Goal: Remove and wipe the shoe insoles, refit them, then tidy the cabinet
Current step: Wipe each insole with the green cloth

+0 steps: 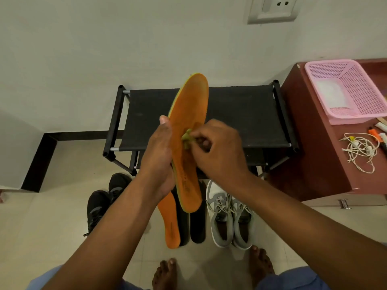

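My left hand (159,155) grips an orange insole (191,114) by its left edge and holds it upright over the black shoe rack (240,116). My right hand (217,149) pinches a small green cloth (186,140) against the middle of the insole's face. A second orange insole (170,222) lies on the floor below, beside two black insoles (198,225). A grey pair of sneakers (230,216) stands to the right of them, and a black pair of shoes (102,201) to the left.
A dark red cabinet (314,164) stands at the right, with a pink basket (347,91), a coiled white cable (360,149) and small items on top. The wall is just behind the rack. My bare feet (167,273) are on the tiled floor.
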### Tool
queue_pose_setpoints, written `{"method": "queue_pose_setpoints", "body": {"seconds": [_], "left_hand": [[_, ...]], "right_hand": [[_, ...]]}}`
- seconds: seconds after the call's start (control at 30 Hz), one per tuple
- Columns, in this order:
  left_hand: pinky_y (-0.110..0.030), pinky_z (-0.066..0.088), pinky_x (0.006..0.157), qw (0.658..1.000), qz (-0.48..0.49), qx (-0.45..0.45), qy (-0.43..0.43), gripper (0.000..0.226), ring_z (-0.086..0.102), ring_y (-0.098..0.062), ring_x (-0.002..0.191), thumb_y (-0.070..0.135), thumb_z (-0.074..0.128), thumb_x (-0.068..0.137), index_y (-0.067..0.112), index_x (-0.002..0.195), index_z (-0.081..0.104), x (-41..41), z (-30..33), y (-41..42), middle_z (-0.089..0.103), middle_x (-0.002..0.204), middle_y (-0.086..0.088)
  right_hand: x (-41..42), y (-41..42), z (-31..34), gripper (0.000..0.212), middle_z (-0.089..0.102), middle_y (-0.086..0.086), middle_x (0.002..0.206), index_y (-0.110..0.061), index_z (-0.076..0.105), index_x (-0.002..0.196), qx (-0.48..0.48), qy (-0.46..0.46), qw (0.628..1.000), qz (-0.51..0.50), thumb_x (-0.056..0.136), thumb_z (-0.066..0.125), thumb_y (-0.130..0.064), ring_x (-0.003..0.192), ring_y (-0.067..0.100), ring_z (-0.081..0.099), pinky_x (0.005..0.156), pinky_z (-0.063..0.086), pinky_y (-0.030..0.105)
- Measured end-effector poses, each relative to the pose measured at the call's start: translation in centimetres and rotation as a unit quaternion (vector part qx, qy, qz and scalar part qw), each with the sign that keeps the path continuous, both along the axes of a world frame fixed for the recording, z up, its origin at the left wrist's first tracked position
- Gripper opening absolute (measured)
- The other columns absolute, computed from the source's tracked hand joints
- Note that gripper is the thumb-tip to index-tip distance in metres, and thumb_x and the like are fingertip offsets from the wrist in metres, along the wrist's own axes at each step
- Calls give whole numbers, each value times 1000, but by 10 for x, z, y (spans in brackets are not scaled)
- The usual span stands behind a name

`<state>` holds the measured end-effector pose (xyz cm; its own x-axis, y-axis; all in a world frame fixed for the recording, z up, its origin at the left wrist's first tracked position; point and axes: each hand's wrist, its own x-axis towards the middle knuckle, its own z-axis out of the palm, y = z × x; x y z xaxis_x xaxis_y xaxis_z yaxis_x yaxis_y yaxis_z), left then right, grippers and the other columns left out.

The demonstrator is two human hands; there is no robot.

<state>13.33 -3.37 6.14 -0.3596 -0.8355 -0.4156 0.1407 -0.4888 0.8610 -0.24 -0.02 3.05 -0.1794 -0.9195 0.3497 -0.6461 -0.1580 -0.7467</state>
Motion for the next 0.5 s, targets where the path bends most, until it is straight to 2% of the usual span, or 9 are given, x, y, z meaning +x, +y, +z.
{"method": "queue_pose_setpoints", "body": {"seconds": [0.07, 0.17, 0.3, 0.4, 0.5], "left_hand": [[-50, 54, 103, 1000, 29, 9, 0, 64, 69, -34, 119, 61, 26, 107, 15, 136, 60, 6, 0, -5, 72, 126, -18], [-49, 55, 102, 999, 29, 15, -3, 65, 69, -33, 118, 62, 26, 106, 15, 135, 60, 9, 0, -7, 72, 125, -18], [-53, 55, 101, 1000, -16, 1, -1, 63, 68, -34, 120, 58, 24, 108, 16, 137, 61, 2, 1, -1, 70, 127, -19], [-48, 60, 95, 999, -42, -3, -8, 59, 70, -32, 118, 57, 24, 108, 21, 142, 57, -3, -1, 3, 71, 128, -13], [-45, 62, 91, 999, -49, -2, -10, 55, 72, -31, 114, 57, 25, 108, 24, 139, 57, -4, 0, 5, 73, 125, -11]], "right_hand": [[15, 8, -1, 3, 66, -6, 89, -15, 76, 91, 9, -3, 998, 60, 89, 75, -18, 79, 4, 59, 71, 52, 21], [21, 10, -3, 4, 64, -4, 85, -13, 74, 88, 0, 12, 997, 81, 88, 75, -17, 76, 7, 58, 67, 52, 26], [2, 0, 0, 5, 65, -7, 88, -18, 74, 91, -6, 10, 1000, 9, 89, 76, -21, 75, 5, 59, 67, 55, 30], [-18, -11, 1, 6, 66, -8, 86, -20, 76, 91, -10, -5, 997, -78, 87, 78, -23, 73, 4, 61, 65, 56, 29], [-26, -14, 1, 9, 66, -8, 86, -19, 77, 95, -9, -16, 994, -104, 88, 79, -24, 75, 4, 62, 67, 57, 25]]}}
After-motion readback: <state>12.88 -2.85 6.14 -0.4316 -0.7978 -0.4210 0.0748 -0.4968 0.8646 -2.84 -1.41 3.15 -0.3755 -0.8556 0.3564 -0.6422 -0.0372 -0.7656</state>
